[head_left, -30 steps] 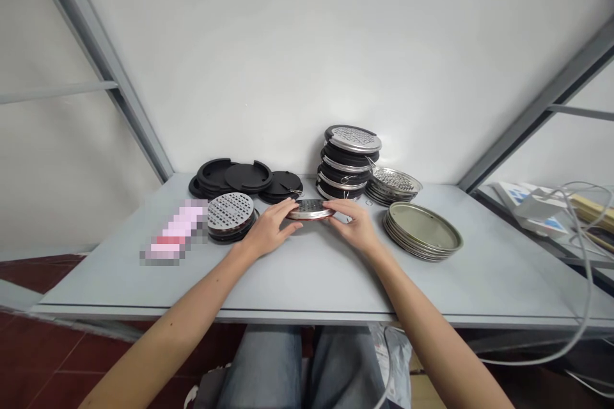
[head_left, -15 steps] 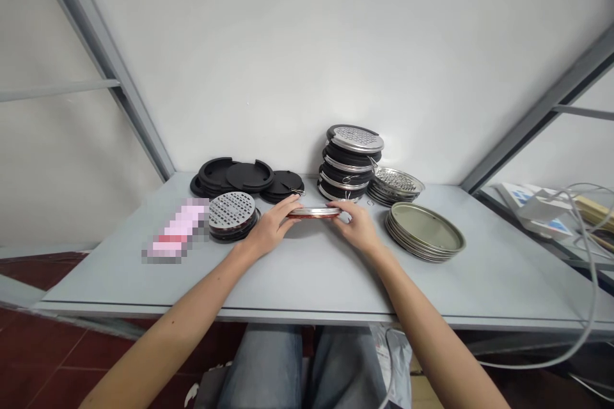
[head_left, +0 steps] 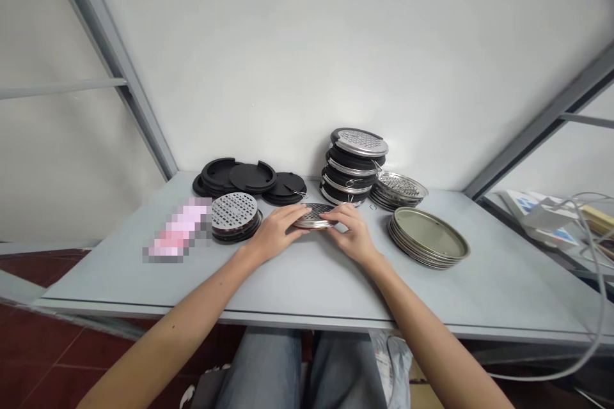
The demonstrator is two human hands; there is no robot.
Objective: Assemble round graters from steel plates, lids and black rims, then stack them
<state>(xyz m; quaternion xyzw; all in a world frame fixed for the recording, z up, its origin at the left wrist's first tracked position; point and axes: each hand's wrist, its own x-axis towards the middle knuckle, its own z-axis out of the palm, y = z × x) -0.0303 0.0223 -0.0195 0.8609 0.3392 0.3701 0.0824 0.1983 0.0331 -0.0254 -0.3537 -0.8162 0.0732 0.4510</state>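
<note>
Both my hands hold one round perforated metal disc [head_left: 315, 214] just above the grey table [head_left: 297, 281], near its middle. My left hand [head_left: 274, 235] grips the disc's left rim with fingers curled. My right hand [head_left: 352, 233] grips its right rim, fingers over the top. A stack of perforated discs on black rings [head_left: 234, 216] lies just left of my left hand. A taller stack of black-and-metal assemblies [head_left: 352, 166] stands behind the held disc.
Black plastic rings [head_left: 240, 177] lie at the back left. A pile of perforated metal discs [head_left: 399, 188] and a stack of plain metal lids [head_left: 428, 236] sit to the right. A blurred pink object [head_left: 178, 236] lies at the left. Cables [head_left: 588, 223] hang at the right.
The disc was tilted edge-on with a red rim showing half a second ago. It now lies flatter with its perforated face up, drawn slightly nearer to me.
</note>
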